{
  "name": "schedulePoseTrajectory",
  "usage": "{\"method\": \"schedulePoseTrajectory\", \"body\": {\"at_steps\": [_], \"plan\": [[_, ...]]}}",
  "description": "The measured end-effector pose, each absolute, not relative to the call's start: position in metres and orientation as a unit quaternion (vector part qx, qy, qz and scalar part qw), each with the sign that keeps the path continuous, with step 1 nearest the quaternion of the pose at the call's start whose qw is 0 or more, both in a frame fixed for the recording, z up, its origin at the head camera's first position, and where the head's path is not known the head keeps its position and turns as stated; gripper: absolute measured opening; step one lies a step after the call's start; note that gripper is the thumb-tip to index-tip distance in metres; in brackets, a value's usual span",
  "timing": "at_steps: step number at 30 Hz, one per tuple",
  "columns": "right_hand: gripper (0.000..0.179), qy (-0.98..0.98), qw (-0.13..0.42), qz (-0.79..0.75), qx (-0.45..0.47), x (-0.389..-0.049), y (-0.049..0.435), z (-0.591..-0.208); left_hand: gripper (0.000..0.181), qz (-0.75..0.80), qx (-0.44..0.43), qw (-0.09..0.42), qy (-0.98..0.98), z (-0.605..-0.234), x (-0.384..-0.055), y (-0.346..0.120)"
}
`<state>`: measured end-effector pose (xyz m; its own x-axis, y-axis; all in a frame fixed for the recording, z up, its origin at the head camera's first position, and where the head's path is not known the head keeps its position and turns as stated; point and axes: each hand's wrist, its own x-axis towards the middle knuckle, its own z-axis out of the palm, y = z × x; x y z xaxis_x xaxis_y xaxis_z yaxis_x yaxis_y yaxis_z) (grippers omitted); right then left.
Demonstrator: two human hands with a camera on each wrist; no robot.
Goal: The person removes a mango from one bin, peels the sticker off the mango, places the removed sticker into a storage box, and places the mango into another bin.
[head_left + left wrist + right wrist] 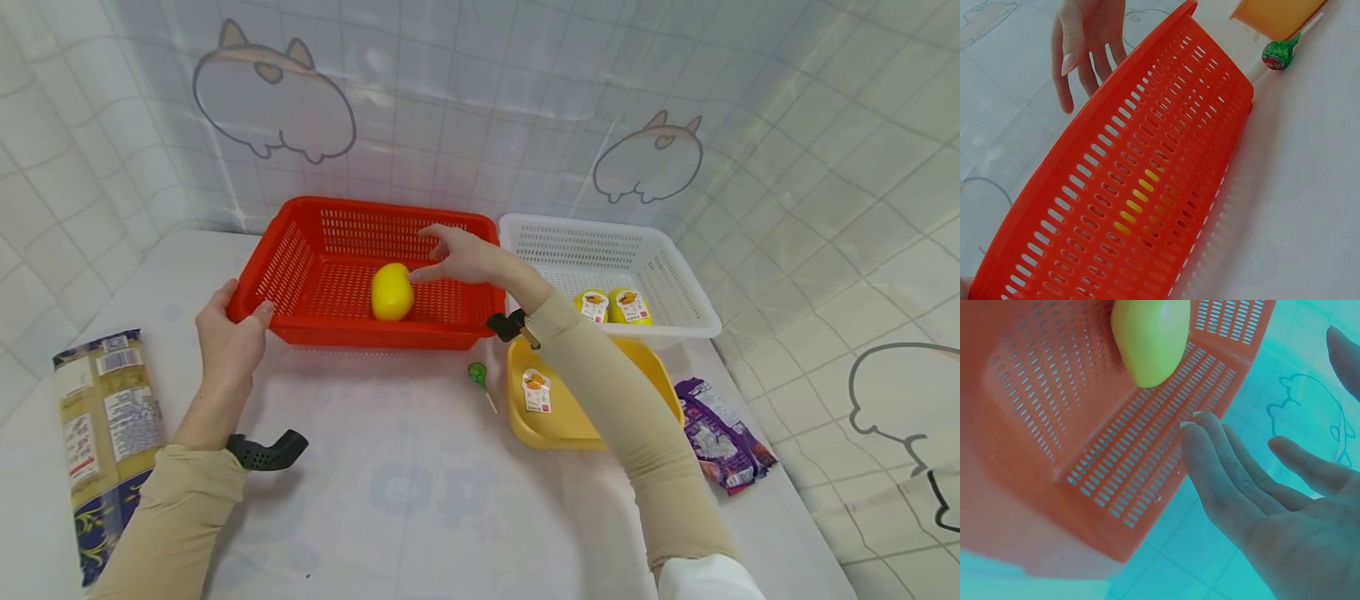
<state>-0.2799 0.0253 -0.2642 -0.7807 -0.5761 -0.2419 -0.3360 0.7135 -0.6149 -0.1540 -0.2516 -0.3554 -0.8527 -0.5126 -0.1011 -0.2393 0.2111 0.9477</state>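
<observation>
A yellow mango (392, 292) lies in the red plastic basket (375, 335), and its colour shows through the slots in the left wrist view. With thumb and fingers, my left hand (231, 337) grips the basket's rim at its near left corner. Over the right part of the basket reaches my right hand (467, 257), its thumb beside the mango in the head view. In the right wrist view the right hand's fingers (1222, 469) are extended and hold nothing, with the mango (1150, 340) apart from them.
A white basket (682, 287) with two labelled yellow mangoes (628, 307) adjoins on the right. Before it are a yellow tray (558, 437) bearing a label and a green lollipop (477, 374). A purple packet (722, 437) lies far right, a long noodle-like packet (112, 417) far left.
</observation>
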Motion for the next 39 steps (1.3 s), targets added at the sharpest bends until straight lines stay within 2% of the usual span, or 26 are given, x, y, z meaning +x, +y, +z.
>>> {"method": "schedulePoseTrajectory", "body": {"at_steps": [16,33,39], "plan": [[0.08,0.901,0.206,-0.28,-0.26,-0.264,0.053,-0.258,0.067,-0.574,0.252,0.111,-0.771,-0.357,-0.153,-0.254],[0.074,0.901,0.211,-0.303,-0.23,-0.264,0.101,-0.252,0.066,-0.571,0.252,0.113,-0.773,-0.357,-0.153,-0.252],[0.077,0.9,0.215,-0.31,-0.218,-0.267,0.122,-0.25,0.065,-0.573,0.252,0.113,-0.772,-0.357,-0.154,-0.25]]}}
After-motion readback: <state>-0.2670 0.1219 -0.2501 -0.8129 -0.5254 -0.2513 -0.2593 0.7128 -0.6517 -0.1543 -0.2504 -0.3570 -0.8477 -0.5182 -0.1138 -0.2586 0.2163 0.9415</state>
